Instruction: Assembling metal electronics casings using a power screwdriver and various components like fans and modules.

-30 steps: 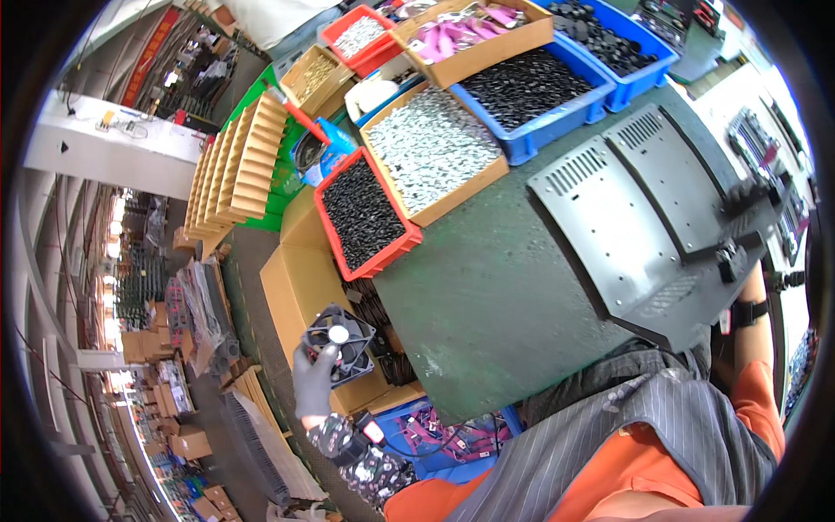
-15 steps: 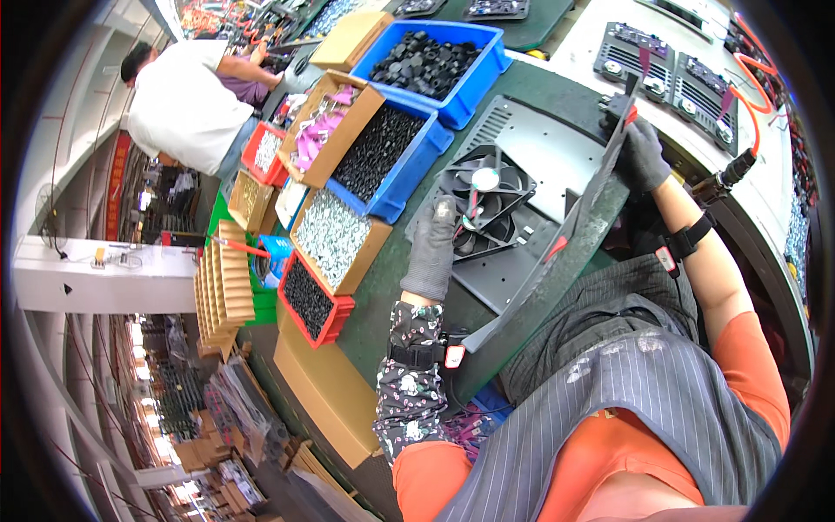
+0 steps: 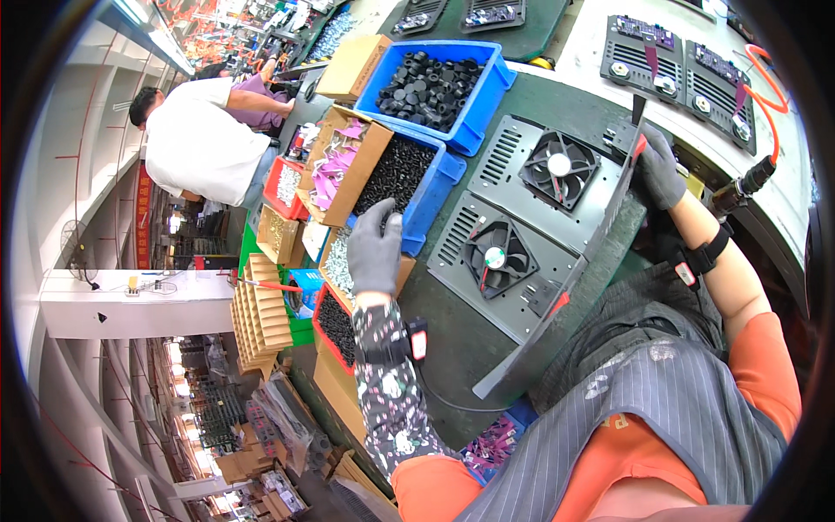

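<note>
My left hand point(image 3: 376, 250), in a grey glove, is over the front end of the blue bin of black screws point(image 3: 396, 178) and the box of silver screws point(image 3: 337, 264). Its thumb stands off from the bent fingers, and no held thing shows. In a dark glove, my right hand point(image 3: 661, 170) grips the far right end of a grey metal case point(image 3: 522, 213), by its raised edge near a red piece. The case lies on the bench with slotted panels facing up. One black fan point(image 3: 559, 170) sits on its farther panel, another black fan point(image 3: 496, 258) on the nearer one.
A blue bin of black caps point(image 3: 430, 91), a carton of purple pieces point(image 3: 339, 170) and a red bin of black screws point(image 3: 334, 326) stand left. Slotted panels with purple boards point(image 3: 678, 74) lie back right, by an orange hose point(image 3: 770, 87). A person in white point(image 3: 200, 143) works beyond.
My left hand has let go of the fans and moved left to the screw containers. The fans, stacked together before, now lie apart on the two panels. My right hand stays on the case edge.
</note>
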The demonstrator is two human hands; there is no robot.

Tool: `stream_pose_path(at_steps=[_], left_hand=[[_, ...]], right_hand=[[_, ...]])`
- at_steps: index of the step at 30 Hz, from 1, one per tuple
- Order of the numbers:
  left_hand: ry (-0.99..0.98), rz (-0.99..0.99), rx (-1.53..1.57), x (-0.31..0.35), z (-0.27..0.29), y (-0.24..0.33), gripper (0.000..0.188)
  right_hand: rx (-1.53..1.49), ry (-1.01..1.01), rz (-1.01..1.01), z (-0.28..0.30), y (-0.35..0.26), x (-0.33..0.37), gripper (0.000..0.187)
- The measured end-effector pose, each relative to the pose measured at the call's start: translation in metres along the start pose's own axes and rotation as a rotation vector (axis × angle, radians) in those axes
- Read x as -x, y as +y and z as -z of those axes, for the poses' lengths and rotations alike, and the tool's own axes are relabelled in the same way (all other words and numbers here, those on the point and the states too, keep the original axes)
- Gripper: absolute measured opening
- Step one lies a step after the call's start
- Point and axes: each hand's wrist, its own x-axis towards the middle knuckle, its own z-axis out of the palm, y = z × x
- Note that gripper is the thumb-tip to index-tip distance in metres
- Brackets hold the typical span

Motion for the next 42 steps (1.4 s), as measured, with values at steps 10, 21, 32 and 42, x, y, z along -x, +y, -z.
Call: stream_pose_path(at_steps=[10,21,32,42], left_hand=[[-0.583,0.324,0.031,-0.083,-0.023,-0.027,0.052],[-0.464,0.389,0.319,-0.081,-0.032,-0.043,0.021],[-0.394,0.554,1.641,-0.091,-0.017,-0.088,0.017],[-0.157,0.449,1.771,-0.074,-0.015,-0.088,0.036]], right_hand=[[0.136,-0.006,0.195,0.007,0.025,0.001,0.038],[-0.209,-0.006,-0.008,0.006,-0.021,0.005,0.034],[0.319,-0.874,-0.659,0.147,-0.087,0.052,0.018],[0.611,-0.501,-0.934,0.264,-0.067,-0.007,0.027]])
